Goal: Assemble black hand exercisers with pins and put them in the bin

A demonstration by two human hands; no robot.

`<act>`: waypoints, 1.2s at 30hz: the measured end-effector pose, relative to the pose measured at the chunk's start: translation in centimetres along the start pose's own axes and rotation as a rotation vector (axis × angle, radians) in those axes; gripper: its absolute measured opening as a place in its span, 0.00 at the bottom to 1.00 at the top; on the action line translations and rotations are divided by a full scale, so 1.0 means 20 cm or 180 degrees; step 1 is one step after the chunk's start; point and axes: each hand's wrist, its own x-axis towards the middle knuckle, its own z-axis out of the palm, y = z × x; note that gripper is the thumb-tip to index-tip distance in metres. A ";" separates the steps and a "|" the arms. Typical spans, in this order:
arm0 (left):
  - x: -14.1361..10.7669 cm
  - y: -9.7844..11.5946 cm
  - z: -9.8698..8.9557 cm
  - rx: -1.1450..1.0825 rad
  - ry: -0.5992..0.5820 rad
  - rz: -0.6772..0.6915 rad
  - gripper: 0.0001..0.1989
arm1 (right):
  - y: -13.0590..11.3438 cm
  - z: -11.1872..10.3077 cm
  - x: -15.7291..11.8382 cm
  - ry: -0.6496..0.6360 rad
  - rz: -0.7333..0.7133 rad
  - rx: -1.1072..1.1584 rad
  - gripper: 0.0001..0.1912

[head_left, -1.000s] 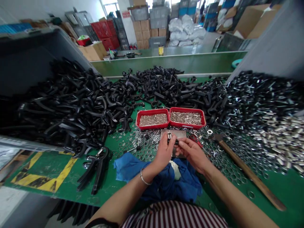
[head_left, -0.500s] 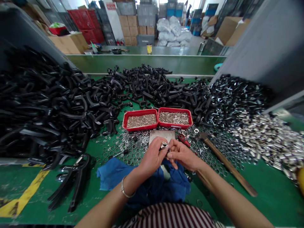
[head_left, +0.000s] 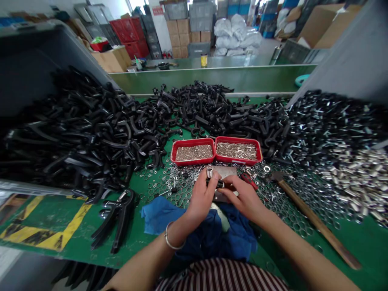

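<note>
My left hand point(head_left: 200, 194) is closed round a short silver cylinder point(head_left: 209, 171), which stands upright above the fingers and looks ribbed like a coil spring. Between both hands lies a small black part point(head_left: 218, 184) with a shiny end, partly hidden by fingers. The fingertips of my right hand point(head_left: 242, 196) pinch at that end. Beneath the hands is a flat metal plate point(head_left: 228, 171), with a crumpled blue cloth point(head_left: 169, 214) nearer to me.
Two red trays point(head_left: 194, 161) of small metal pins stand behind the plate. Black handles point(head_left: 121, 133) are heaped left and behind. To the right lie a hammer point(head_left: 318, 226), loose rings point(head_left: 291, 202) and silver sleeves point(head_left: 357, 178). A black hand-grip with a spring point(head_left: 121, 218) sits at front left.
The view has swung left, so the bench appears shifted right. In my left hand the silver cylinder has tipped upright, and the black part now shows between the hands.
</note>
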 end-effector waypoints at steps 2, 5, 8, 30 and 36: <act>0.03 -0.02 0.02 -0.0101 -0.0004 -0.0149 0.11 | 0.04 0.00 0.02 0.0073 -0.0344 -0.0503 0.07; 0.07 -0.05 0.05 -0.0028 -0.0078 -0.0034 0.10 | 0.09 -0.01 0.05 0.0096 -0.0306 -0.0549 0.08; 0.12 -0.05 0.05 0.0259 -0.0234 0.0231 0.11 | 0.10 -0.02 0.06 -0.0116 0.0313 0.0651 0.09; 0.12 -0.02 0.04 0.0179 -0.0248 0.0197 0.11 | 0.07 -0.10 0.06 -0.0138 -0.0170 -0.0159 0.08; 0.11 -0.10 0.04 0.0438 -0.0490 0.0835 0.10 | 0.08 0.00 0.04 -0.0667 0.1123 0.2578 0.15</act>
